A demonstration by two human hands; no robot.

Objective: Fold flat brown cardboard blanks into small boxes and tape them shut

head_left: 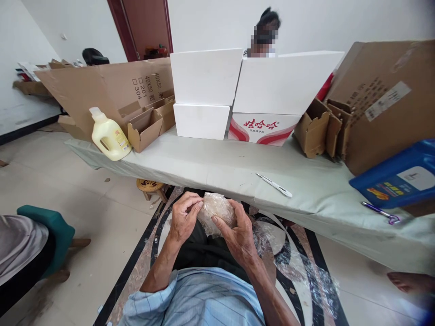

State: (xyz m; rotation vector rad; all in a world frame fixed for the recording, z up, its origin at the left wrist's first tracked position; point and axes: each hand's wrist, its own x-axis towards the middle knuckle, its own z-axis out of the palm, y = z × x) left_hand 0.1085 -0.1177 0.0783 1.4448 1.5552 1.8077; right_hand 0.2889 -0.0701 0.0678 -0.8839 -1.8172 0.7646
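A rounded, pale-beige bundle wrapped in clear crinkled plastic is held above my lap, in front of the table edge. My right hand grips its right side, the thumb lying across the front and the fingers behind. At the left edge, my left hand pinches the plastic wrapping between thumb and fingertips. What lies inside the wrapping cannot be made out. On the table nearby is a slim white craft knife.
Cloth-covered table ahead, bearing a cream jug, white boxes, a red-and-white carton, brown cardboard trays, a blue jug and a purple pen. Loose clear plastic covers floor at right. Other people sit behind the boxes and at left.
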